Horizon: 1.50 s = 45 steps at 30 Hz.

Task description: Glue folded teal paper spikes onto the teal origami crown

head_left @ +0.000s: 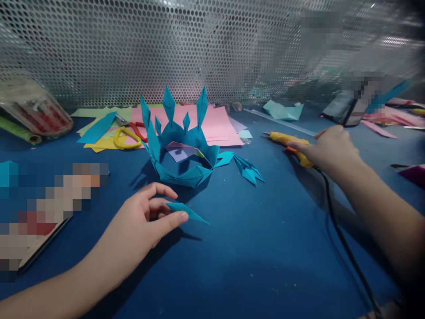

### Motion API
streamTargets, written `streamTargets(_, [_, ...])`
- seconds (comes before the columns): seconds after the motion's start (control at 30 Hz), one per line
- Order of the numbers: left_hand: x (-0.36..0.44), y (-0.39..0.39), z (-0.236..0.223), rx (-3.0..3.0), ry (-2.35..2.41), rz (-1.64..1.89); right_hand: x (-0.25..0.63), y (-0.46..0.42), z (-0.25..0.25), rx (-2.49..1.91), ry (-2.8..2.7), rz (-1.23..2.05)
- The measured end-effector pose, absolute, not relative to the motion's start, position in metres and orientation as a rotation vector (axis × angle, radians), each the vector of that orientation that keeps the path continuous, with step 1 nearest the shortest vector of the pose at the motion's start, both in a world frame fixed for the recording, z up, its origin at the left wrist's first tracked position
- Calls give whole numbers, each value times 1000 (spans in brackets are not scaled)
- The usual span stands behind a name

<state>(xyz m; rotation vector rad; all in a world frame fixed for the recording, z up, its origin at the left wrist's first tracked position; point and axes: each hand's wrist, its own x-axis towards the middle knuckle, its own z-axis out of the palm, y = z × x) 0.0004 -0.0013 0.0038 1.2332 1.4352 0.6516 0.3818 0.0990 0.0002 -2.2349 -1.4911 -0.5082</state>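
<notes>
My left hand (151, 215) pinches a small folded blue paper piece (191, 212) between thumb and fingers, low over the table. Just beyond it stands a blue paper crown (181, 175) with pointed diamond-shaped tips, and a folded purple paper (181, 153) shows inside its ring. Right of the crown, loose folded blue paper pieces (249, 168) lie on the table, one touching its edge. Over at the right, my right hand (332, 148) is closed around the yellow glue gun (292, 144), whose nozzle points left. The grip of the gun is partly hidden by the fingers.
A black cord (335, 217) runs from the gun toward the front right. Behind the crown lie pink paper sheets (219, 122) and yellow-handled scissors (128, 138). A jar (36, 108) stands back left; a phone-like device (49, 235) is at left. A perforated metal panel (199, 48) closes the back.
</notes>
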Motion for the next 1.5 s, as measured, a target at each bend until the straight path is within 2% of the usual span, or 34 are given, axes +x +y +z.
streamTargets(0.17, [-5,-5,0,1525,1471,667,303,54,24,-1875,-1781,-318])
streamTargets(0.2, [-5,-6,-1,1599,1464,715,283,42,24,-1710,-1895,-248])
streamTargets(0.27, [-5,-10,0,1749,1406,839,245,18,20,-1063,-2170,-31])
streamTargets(0.37, [-4,-12,4,1949,1270,975,207,-5,7,-706,-2266,176])
streamTargets(0.5, [-5,-12,9,2070,1270,1017,194,-7,4,-697,-2226,279])
streamTargets(0.67, [-7,-14,9,1847,1506,1000,197,12,36,-810,-2107,331])
streamTargets(0.77, [-8,-14,4,1975,1463,916,193,30,47,-927,-1896,457])
streamTargets(0.87, [-8,-15,-7,2305,1382,785,184,49,40,-911,-1831,638])
streamTargets(1.03, [-7,-22,-24,2697,1445,716,173,64,17,-902,-1895,660])
streamTargets(1.3, [-4,-22,-19,2990,1493,563,174,61,8,-910,-1902,725])
streamTargets(1.5, [-6,-20,-21,2989,1519,544,175,61,8,-937,-1935,718])
